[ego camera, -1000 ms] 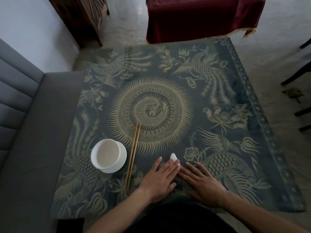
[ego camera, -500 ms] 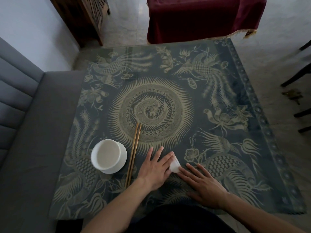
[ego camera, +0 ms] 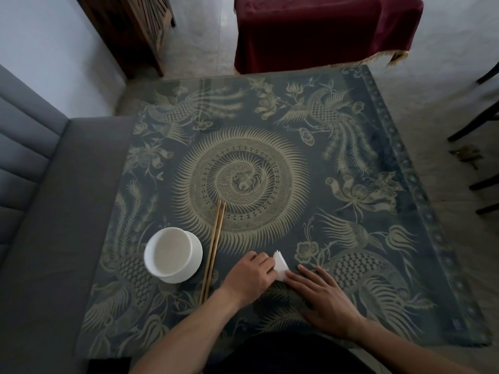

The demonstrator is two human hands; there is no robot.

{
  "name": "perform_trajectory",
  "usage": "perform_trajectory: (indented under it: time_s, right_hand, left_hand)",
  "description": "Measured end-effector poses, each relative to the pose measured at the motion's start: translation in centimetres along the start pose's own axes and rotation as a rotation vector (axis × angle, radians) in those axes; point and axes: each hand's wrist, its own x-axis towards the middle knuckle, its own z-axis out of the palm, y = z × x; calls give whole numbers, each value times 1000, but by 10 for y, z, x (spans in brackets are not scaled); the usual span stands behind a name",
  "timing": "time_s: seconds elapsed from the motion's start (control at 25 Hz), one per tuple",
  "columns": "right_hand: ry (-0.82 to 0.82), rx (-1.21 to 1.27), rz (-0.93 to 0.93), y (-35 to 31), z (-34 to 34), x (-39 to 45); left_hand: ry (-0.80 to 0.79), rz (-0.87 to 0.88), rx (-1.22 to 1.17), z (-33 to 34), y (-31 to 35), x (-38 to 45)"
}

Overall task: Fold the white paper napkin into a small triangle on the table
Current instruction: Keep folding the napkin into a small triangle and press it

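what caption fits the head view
Left hand grips a folded white napkin; right hand presses it flat.

Chopsticks [ego camera: 213,252] and bowl [ego camera: 172,255] left; open tabletop [ego camera: 310,211] beyond.

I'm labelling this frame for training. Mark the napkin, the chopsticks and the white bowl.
napkin [ego camera: 280,265]: head view, middle of its visible white part.
chopsticks [ego camera: 214,247]: head view, mid-shaft of the pair.
white bowl [ego camera: 170,252]: head view, inside of the bowl.

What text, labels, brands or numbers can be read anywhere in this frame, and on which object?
None. The napkin between the left hand and right hand is plain white. The bowl and chopsticks carry no marks. The tablecloth shows only bird and flower patterns, no lettering.
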Motion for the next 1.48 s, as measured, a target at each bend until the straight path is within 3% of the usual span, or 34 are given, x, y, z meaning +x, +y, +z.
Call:
perform_trajectory:
  time_s: [0.28,0.52,0.72,0.88,1.16,1.24,1.36,1.48]
  right_hand:
    - [95,58,23,-5,-1,3]
    - [393,56,82,-16,-11,22]
    - [458,173,132,-19,-29,41]
    - [326,464,300,-24,-50,60]
    - [175,827,489,-47,-73,97]
    - [156,880,521,-55,-74,107]
    - [158,951,598,-67,-73,119]
    - [60,1282,776,-82,-68,130]
  left_hand:
    - [75,48,67,4,0,4]
    - [106,-77,-102,-3,-1,2]
    - [166,-402,-527,-14,-4,-2]
    - [189,-729,-1216,-15,-17,-7]
    - [294,-984,-1439,-4,-23,-30]
    - [365,-1034,-1376,-3,-22,-39]
    - [448,-1028,-1020,-7,-17,-52]
    - [514,-999,-628,-14,-9,-61]
